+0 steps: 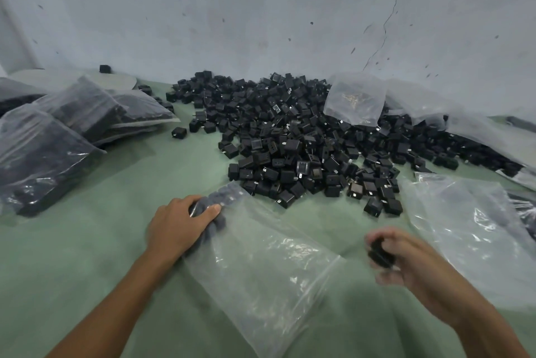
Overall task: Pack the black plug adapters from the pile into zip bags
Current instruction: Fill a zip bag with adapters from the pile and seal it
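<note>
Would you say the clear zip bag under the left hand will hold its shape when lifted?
Probably not: the zip bag lies wrinkled, so it looks floppy. The adapters inside, gripped through the film by the left hand, would likely slide to its low end.

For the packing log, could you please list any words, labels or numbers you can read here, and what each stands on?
No text is readable.
Plug adapters in the pile: small pale marks on some, too small to read.
Clear bag lying on the pile: yellowish specks, too blurred to read.
Zip bag gripped by the left hand: no print visible.
</note>
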### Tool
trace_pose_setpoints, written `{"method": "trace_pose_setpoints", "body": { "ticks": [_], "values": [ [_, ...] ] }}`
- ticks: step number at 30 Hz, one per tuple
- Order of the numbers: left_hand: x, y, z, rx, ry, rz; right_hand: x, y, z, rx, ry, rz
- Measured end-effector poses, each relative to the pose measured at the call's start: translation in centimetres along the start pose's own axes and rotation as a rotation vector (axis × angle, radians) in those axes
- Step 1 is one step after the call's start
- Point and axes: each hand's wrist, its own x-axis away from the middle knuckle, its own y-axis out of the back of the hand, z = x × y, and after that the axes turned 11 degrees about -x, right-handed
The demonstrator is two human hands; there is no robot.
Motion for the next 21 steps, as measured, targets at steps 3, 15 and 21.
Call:
{"method": "trace_pose_setpoints", "body": {
  "ticks": [3, 15, 21],
  "values": [
    [0.2, 0.2, -0.2, 0.006, 0.006, -0.007, 4.1, -1.9, -1.5, 0.065, -0.190, 0.398],
    [0.4, 0.6, -0.5, 0.011, 0.004, 0.020, -6.0, -19.2, -6.5, -0.613, -0.150, 0.052],
    [0.5, 0.5, -0.5, 0.009, 0.013, 0.013, -10.5, -22.8, -6.7, -0.030, 0.105, -0.111]
  ]
}}
